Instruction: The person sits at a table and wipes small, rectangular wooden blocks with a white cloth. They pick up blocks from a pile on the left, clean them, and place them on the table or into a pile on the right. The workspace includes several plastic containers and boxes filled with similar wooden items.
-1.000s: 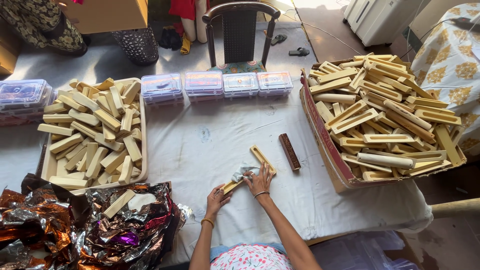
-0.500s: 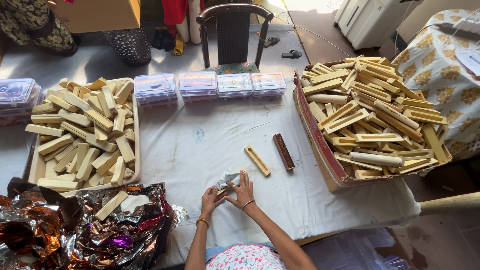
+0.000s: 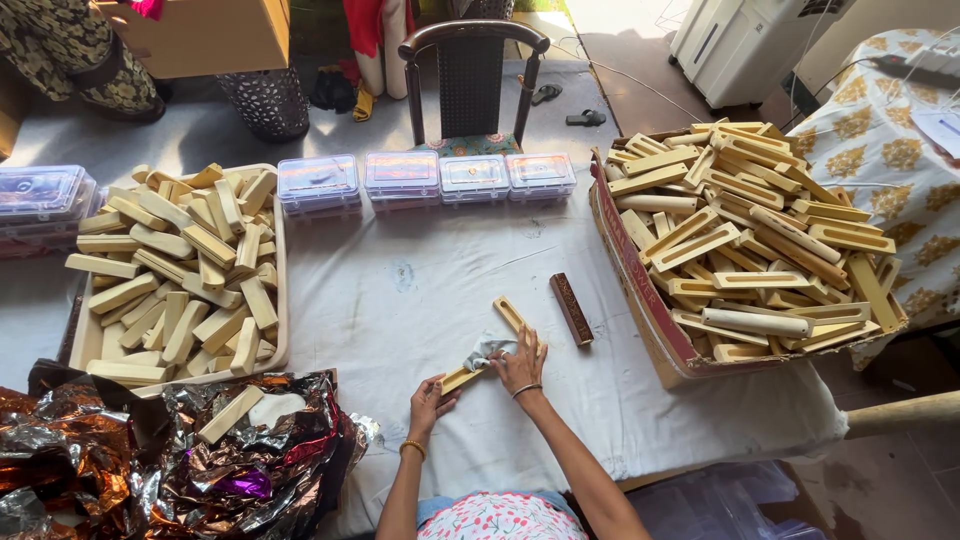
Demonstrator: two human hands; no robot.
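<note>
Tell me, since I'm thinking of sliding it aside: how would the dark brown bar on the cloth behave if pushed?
The dark brown bar looks rigid and flat-sided, so it would probably slide rather than roll. Lying flat on the white tablecloth, it seems unlikely to tip, though the cloth may bunch.

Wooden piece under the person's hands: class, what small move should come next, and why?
Probably a rub along the wooden piece with the grey cloth: the right hand presses the cloth on it, while the left hand steadies its near end on the white table.
</note>
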